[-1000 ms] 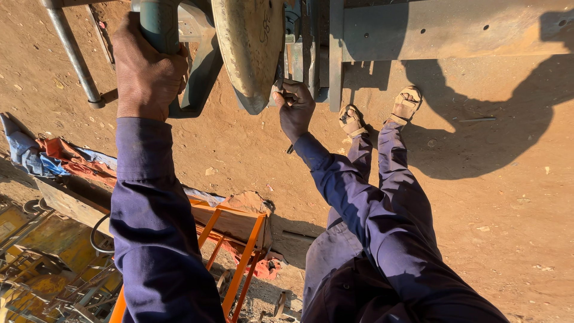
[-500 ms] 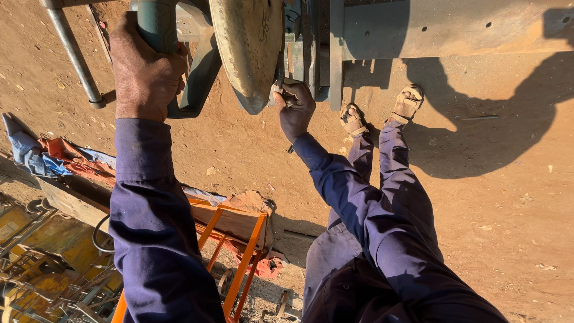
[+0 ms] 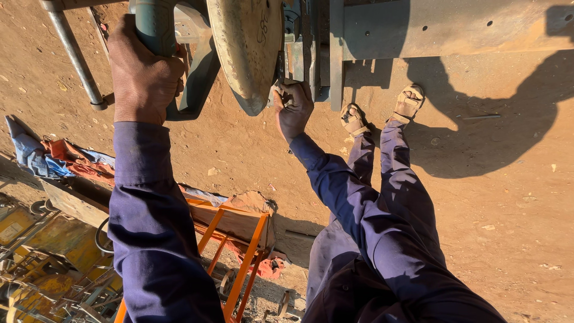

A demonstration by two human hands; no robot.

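Observation:
My left hand (image 3: 146, 72) is clenched around the green handle (image 3: 156, 24) of a cut-off saw at the top left. The saw's round, dusty blade guard (image 3: 248, 51) hangs just right of that hand. My right hand (image 3: 293, 107) reaches up under the guard and grips the metal clamp parts (image 3: 305, 54) beside the disc. A long rusty steel section (image 3: 448, 27) runs from the clamp to the right edge. Both arms are in dark blue sleeves. My legs and sandalled feet (image 3: 382, 107) stand on the dirt below the steel.
An orange metal stand (image 3: 239, 251) stands near my left leg, with red cloth under it. A grey pipe (image 3: 75, 57) leans at the top left. Blue and orange cloth (image 3: 54, 158) and yellow metal frames (image 3: 42, 269) lie at the left. Bare dirt spreads to the right.

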